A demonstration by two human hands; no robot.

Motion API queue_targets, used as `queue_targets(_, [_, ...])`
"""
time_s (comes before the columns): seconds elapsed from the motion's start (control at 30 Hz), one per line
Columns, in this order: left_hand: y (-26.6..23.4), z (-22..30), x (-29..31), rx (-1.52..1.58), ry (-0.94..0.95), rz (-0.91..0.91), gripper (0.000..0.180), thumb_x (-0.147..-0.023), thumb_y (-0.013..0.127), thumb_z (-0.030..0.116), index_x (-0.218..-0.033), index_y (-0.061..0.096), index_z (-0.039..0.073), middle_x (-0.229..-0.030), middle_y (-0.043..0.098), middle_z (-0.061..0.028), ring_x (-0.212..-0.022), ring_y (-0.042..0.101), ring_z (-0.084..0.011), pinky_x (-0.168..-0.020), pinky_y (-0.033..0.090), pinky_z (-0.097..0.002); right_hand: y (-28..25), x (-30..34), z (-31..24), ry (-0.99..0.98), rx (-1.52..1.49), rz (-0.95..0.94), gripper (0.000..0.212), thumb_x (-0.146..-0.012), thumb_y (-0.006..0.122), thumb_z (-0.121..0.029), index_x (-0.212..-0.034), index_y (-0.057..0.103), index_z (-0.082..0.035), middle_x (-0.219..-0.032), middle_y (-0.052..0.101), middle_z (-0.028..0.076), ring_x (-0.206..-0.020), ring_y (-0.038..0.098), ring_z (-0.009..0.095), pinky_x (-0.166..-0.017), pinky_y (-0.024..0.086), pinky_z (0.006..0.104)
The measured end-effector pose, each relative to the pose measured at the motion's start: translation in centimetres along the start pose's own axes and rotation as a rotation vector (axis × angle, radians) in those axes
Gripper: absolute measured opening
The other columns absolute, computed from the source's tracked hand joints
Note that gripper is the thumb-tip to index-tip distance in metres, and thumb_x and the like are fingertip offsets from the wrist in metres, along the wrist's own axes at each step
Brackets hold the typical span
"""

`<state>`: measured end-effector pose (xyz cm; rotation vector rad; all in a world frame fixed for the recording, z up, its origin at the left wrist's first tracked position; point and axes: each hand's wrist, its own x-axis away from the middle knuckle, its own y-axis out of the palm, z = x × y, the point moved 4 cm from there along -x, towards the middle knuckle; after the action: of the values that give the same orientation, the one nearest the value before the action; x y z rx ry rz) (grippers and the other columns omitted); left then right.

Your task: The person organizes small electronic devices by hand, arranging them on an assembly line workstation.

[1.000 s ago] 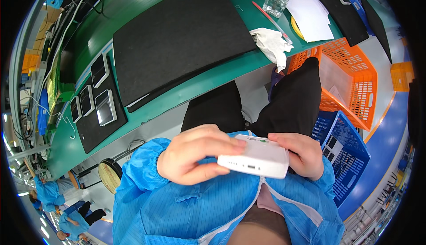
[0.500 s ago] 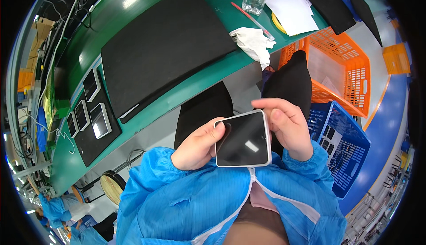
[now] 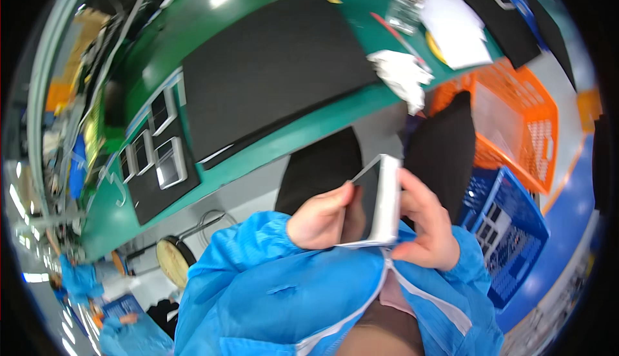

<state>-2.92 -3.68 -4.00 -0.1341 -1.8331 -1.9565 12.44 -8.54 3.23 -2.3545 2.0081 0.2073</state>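
A squarish device (image 3: 387,204) with a glossy black screen and a white casing is held above my lap, in front of my blue jacket. It is tilted steeply, so its white side edge faces up and right. My left hand (image 3: 321,219) grips its left side, with thumb and fingers pinched at the rim. Curled around the opposite side is my right hand (image 3: 431,227), with its index finger near the upper corner and its thumb near the lower one. Its other fingers are partly hidden behind the casing.
On the green bench lie a large black mat (image 3: 271,72) and a smaller mat (image 3: 158,201) bearing several similar devices. A white cloth (image 3: 401,76), a glass bottle (image 3: 406,9) and papers (image 3: 454,24) lie farther right. Orange (image 3: 545,134) and blue (image 3: 529,246) crates stand at my right.
The device has turned from screen-up to steeply tilted, showing its white side. My right hand has moved down and now curls around that edge. The whole view has shifted slightly.
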Motion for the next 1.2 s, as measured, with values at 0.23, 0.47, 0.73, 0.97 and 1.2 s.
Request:
queue_targets(0.23, [1.8, 2.7, 1.0, -1.022, 0.387, 0.047, 0.034, -0.090, 0.063, 0.018, -0.119, 0.053, 0.005, -0.103, 0.058, -0.0042, -0.094, 0.056, -0.0102, -0.079, 0.047, -0.0258, -1.7, 2.7, 1.1, 0.150, 0.155, 0.495, 0.056, -0.086, 0.065, -0.014, -0.131, 0.040, 0.007, -0.121, 0.055, 0.015, -0.109, 0.055, 0.019, -0.097, 0.041, 0.0296])
queue_targets(0.47, [0.9, 2.4, 3.0, -1.311, 0.208, 0.014, 0.048, -0.086, 0.064, 0.014, -0.132, 0.051, 0.008, -0.081, 0.067, -0.0071, -0.069, 0.062, -0.0132, -0.065, 0.050, -0.0270, -4.6, 4.5, 4.7, 0.368, 0.335, 0.239, 0.044, -0.083, 0.061, -0.009, -0.125, 0.054, 0.004, -0.092, 0.063, 0.005, -0.059, 0.052, 0.007, -0.050, 0.043, 0.0185])
queue_targets(0.73, [-0.9, 2.4, 3.7, -1.489, 0.038, -0.146, 0.049, -0.090, 0.054, 0.016, -0.137, 0.044, 0.012, -0.084, 0.067, -0.0087, -0.071, 0.063, -0.0167, -0.067, 0.050, -0.0300, -3.1, 4.0, 4.9, 0.478, 0.223, -0.095, 0.049, -0.092, 0.054, -0.023, -0.131, 0.048, 0.006, -0.097, 0.064, 0.009, -0.079, 0.059, 0.010, -0.071, 0.047, 0.0226])
queue_targets(0.97, [-0.9, 2.8, 2.7, -1.179, 0.144, -0.016, 0.038, -0.091, 0.054, 0.010, -0.127, 0.046, 0.000, -0.084, 0.066, -0.0089, -0.077, 0.066, -0.0162, -0.073, 0.052, -0.0278, -2.2, 2.4, 5.2, 0.385, -0.276, 0.274, 0.063, -0.094, 0.052, -0.026, -0.142, 0.024, 0.003, -0.117, 0.056, 0.012, -0.086, 0.060, 0.015, -0.068, 0.048, 0.0254])
queue_targets(1.2, [-0.9, 2.3, 1.5, -1.308, 0.436, 0.016, 0.049, -0.085, 0.064, 0.015, -0.125, 0.039, 0.002, -0.087, 0.062, -0.0126, -0.080, 0.064, -0.0216, -0.072, 0.052, -0.0310, -1.5, 3.0, 7.3, 0.321, -0.026, 0.234, 0.059, -0.090, 0.060, -0.021, -0.136, 0.033, 0.003, -0.102, 0.059, 0.010, -0.071, 0.057, 0.011, -0.061, 0.046, 0.0209])
